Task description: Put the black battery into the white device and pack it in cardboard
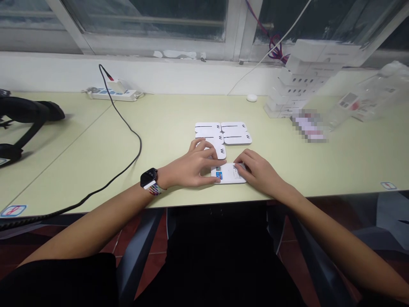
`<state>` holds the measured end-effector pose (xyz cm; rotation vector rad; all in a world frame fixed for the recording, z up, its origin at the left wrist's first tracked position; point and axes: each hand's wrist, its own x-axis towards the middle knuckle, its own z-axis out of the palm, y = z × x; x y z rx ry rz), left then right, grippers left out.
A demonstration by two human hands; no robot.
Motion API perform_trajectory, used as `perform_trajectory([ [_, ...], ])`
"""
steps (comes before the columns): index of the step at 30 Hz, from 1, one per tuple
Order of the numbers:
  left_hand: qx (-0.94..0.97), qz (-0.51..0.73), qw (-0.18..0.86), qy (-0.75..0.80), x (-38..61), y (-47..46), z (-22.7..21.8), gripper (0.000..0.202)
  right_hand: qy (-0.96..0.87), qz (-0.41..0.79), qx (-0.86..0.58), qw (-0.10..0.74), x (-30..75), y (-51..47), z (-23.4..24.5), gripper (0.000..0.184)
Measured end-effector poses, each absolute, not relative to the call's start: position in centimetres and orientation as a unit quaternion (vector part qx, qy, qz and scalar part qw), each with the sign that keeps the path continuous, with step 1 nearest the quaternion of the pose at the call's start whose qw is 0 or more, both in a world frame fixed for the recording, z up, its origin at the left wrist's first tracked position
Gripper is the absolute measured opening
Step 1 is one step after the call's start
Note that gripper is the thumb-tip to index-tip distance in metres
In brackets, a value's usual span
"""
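A flat white rounded piece (230,175) lies near the table's front edge, with a small blue sticker, a dark printed patch and fine print on its upper face. My left hand (200,164) spans its left end, thumb at the lower corner and index finger at the upper edge. At the right end, the fingers and thumb of my right hand (257,170) close on it. Just beyond are several similar white pieces, each with a dark line and a letter-like mark; one piece (238,137) sits at the right of this group. My left hand partly covers the nearest of them (221,151).
Stacked white boxes (297,81) stand at the back right, beside clear plastic packaging (367,96). A small white round object (252,98) is near the wall. A black cable (139,140) curves across the left from a power strip (113,94). A black object (28,113) occupies the far left.
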<state>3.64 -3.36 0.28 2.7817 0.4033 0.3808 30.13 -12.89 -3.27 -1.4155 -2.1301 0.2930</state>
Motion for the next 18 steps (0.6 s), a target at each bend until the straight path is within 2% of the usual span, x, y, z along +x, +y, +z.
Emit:
perform_trajectory([
  [10,0.97,0.122,0.149,0.15,4.0,-3.2,0.3,0.054,-0.794,0.141,-0.53,0.262,30.3,-12.5,-3.2,0.007],
  [14,0.97,0.131,0.141,0.145,4.1,-3.5,0.6,0.048,-0.787,0.164,-0.522,0.285,30.5,-12.6,-3.2,0.005],
  [16,0.969,0.155,0.134,0.141,3.9,-3.8,0.6,0.046,-0.78,0.207,-0.517,0.286,30.8,-12.8,-3.0,0.011],
  [18,0.968,0.17,0.13,0.13,3.7,-4.0,0.6,0.045,-0.773,0.26,-0.511,0.273,31.1,-13.1,-2.7,0.029],
])
